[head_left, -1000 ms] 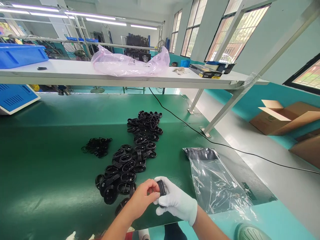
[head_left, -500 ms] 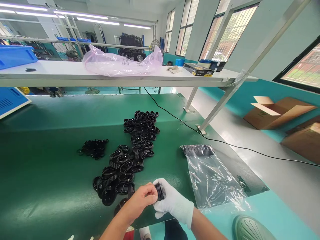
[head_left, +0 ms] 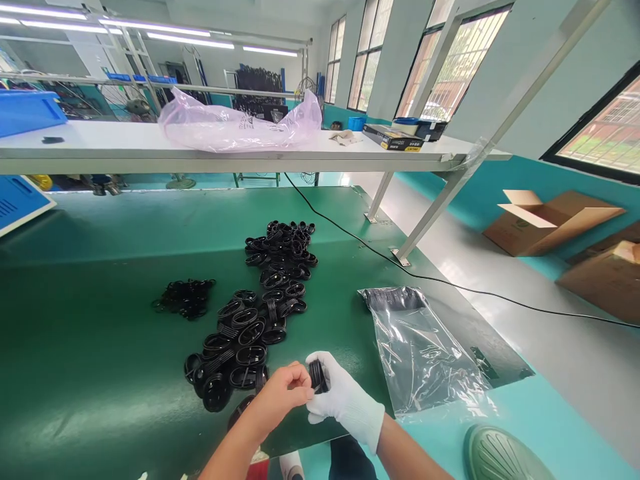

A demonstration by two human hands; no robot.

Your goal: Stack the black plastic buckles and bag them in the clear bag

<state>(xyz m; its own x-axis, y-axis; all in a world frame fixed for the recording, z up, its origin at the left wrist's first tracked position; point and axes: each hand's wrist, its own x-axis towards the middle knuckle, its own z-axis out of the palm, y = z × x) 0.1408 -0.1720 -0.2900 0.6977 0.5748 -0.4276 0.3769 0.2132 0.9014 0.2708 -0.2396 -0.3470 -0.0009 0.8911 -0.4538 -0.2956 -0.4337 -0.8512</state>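
My right hand (head_left: 345, 401), in a white knit glove, is closed round a small stack of thin black oval rings (head_left: 317, 377) near the table's front edge. My bare left hand (head_left: 286, 388) is beside it, thumb and forefinger pinched together at the stack's left side. What lies between those fingertips is too small to make out. Left of my hands, a long heap of black oval rings (head_left: 251, 331) runs away over the green table (head_left: 120, 360). Farther left is a smaller pile of thin black loops (head_left: 187, 298).
On the right lies a clear plastic bag (head_left: 425, 360) with a row of black parts at its far end. A black cable (head_left: 350, 233) crosses the table. Beyond is a white shelf (head_left: 240, 163) on slanted legs, bearing a pinkish plastic bag (head_left: 240, 127). An open carton (head_left: 550, 223) stands at right.
The view has shifted slightly. My hands stay close together at the stack, with the right hand's grip and the left fingers only slightly moved. The piles look the same.
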